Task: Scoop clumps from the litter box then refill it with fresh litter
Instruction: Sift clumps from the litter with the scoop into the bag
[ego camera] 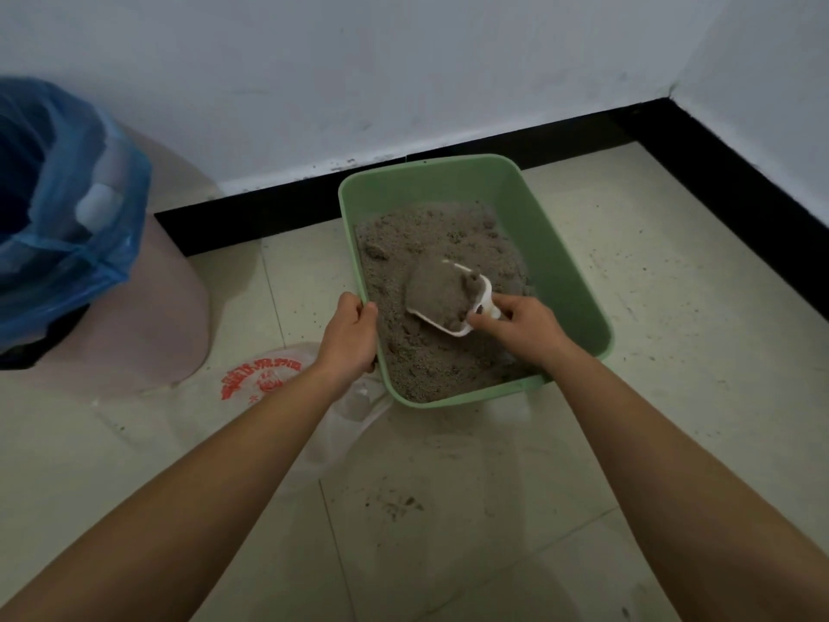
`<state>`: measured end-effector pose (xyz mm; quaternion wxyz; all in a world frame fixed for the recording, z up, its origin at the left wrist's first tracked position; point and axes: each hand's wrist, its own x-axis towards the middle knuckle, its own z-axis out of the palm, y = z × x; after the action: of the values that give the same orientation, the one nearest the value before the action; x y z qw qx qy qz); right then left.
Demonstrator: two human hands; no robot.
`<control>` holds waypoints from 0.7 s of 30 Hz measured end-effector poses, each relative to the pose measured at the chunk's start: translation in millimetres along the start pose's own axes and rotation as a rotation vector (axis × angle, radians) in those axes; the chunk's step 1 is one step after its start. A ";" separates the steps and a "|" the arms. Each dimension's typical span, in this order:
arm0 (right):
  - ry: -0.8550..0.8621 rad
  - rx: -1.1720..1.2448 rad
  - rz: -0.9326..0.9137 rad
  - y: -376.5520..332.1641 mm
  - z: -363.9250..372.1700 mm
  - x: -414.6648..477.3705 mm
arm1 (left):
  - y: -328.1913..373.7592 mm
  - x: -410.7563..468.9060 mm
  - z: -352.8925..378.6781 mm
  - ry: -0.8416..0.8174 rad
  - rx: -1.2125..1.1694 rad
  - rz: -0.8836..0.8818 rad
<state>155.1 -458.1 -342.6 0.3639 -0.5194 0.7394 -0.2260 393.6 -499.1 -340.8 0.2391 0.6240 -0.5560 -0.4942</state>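
Two hands work: left hand [351, 330] grips litter box [566, 244], right hand [525, 329] holds scoop [448, 294].

One litter box [560, 244], one white scoop [486, 293], one blue-lined bin [170, 289], one printed bag [262, 374], two hands [352, 332] [525, 329]

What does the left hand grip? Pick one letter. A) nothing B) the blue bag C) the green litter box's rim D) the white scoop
C: the left hand curls over the left rim of the green litter box, while the right hand holds the white scoop.
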 end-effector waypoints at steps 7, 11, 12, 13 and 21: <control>-0.021 -0.049 -0.101 -3.5 -3.7 -3.3 | 2.7 -1.3 -4.2 -0.035 -0.009 -0.033; -0.226 -0.300 -0.132 -0.4 5.0 -1.8 | 4.0 -0.1 -9.8 -0.092 -0.055 -0.075; -0.263 -0.335 -0.128 -0.7 6.5 -2.0 | 3.9 0.2 -11.9 -0.107 -0.090 -0.086; -0.277 -0.334 -0.124 -1.8 6.1 -2.2 | 4.0 -0.1 -14.0 -0.121 -0.120 -0.097; -0.258 -0.280 -0.204 -11.0 -0.5 -8.3 | 6.8 -1.9 -17.2 -0.151 -0.118 -0.117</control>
<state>163.0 -454.3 -331.9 0.3549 -0.6617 0.6545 -0.0884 405.9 -503.5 -327.5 0.2034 0.6012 -0.5051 -0.5848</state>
